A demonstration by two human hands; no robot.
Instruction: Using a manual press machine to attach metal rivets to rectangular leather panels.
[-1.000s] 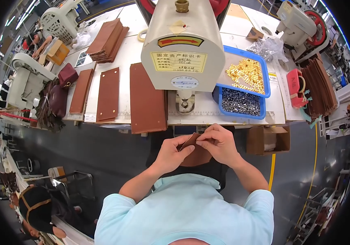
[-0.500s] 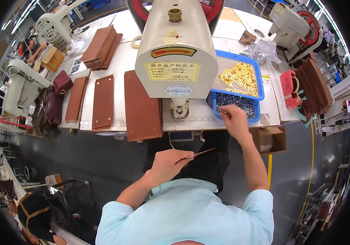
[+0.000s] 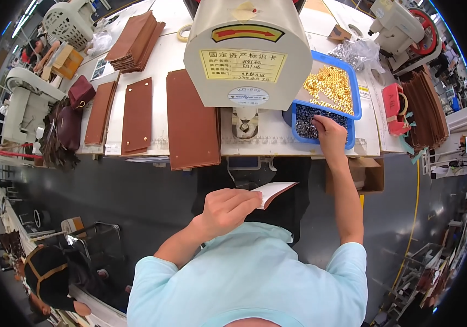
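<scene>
- Our left hand point(image 3: 227, 211) grips a brown piece point(image 3: 275, 193) by its left end, in front of the body, short of the white table point(image 3: 269, 145).
- We see its white face; the visible part's long axis slants right and slightly away, free end pointing right.
- Our right hand point(image 3: 330, 135) dips into dark fittings point(image 3: 305, 128), fingertips bunched; we cannot tell whether they hold one.
- Beyond lie gold-coloured fittings point(image 3: 328, 87).
</scene>
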